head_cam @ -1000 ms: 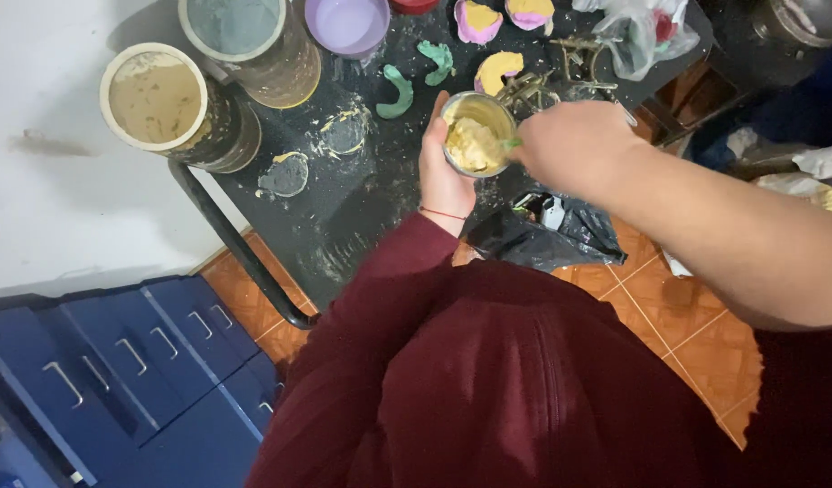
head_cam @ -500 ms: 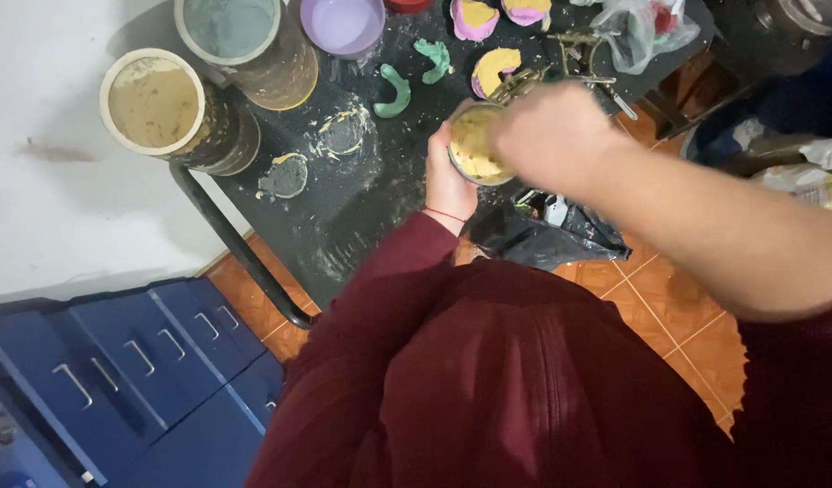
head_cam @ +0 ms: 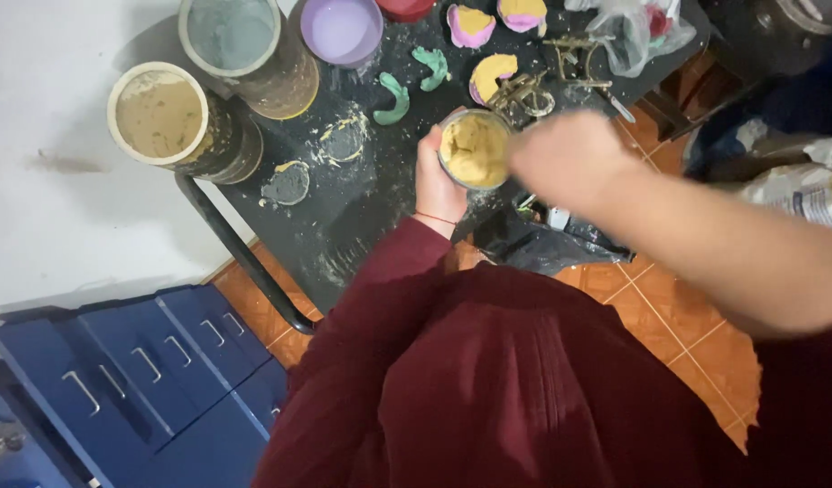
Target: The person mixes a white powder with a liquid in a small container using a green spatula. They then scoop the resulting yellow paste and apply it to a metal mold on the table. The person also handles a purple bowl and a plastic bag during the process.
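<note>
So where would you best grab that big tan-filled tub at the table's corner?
Grip the tan-filled tub around its round side wall, hands coming from the left, off the table edge. It stands upright and open, full of paste, so a top grip would dip in, and the grey-filled tub crowds its right.

head camera, steeply down, close over table [head_cam: 362,208]

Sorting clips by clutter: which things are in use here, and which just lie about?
In use: small round cup of yellow paste, left hand, right hand.
Lying about: tan-filled tub, lilac bowl, green curved pieces, blue drawers.
</note>
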